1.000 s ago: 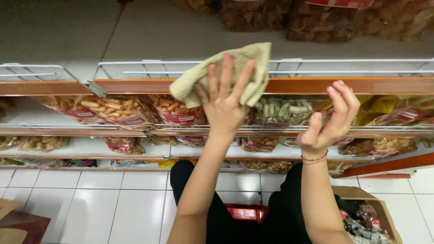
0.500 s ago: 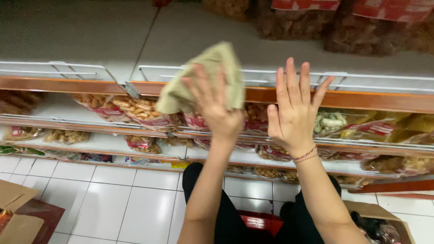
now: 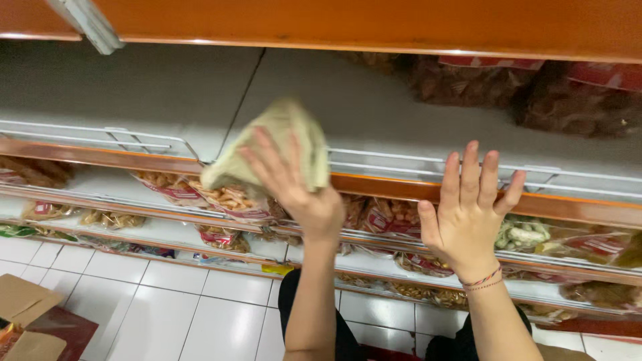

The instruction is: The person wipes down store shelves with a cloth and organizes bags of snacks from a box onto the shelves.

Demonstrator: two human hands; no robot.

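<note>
**Cloth at the shelf edge**

Left hand (image 3: 294, 190) pressed flat on a crumpled beige-green cloth (image 3: 277, 144), fingers spread, over the white wire rail of the grey metal shelf (image 3: 154, 93). Right hand (image 3: 468, 217) released, fingers splayed, fingertips at the orange shelf edge (image 3: 568, 204).
</note>
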